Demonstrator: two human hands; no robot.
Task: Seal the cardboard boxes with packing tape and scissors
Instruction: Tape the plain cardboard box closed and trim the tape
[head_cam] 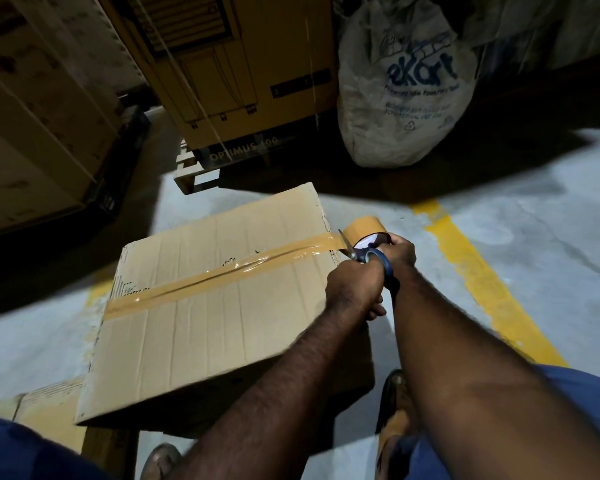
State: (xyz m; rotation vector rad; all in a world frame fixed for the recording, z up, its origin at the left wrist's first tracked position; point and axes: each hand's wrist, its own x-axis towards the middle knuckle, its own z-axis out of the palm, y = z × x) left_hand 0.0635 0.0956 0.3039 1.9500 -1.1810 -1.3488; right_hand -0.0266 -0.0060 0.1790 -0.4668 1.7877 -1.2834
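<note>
On concrete floor (534,237), creased taped box (222,323); left hand (355,289) grips scissors (361,252), right hand (400,252) tape (362,228).

1. The grey concrete floor (551,254) bears a yellow painted line (478,271) on its right side.
2. A taped cardboard box (205,323) stands at centre, with a smaller box (49,420) just beside its near-left corner.
3. Farther back, a wooden pallet (187,176) carries a yellow carton (257,81).
4. A white printed sack (402,98) sits on the floor beside that carton.

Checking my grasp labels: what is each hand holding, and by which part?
Left hand grips the scissors by their blue handles; right hand holds the tape roll at its near rim.
</note>
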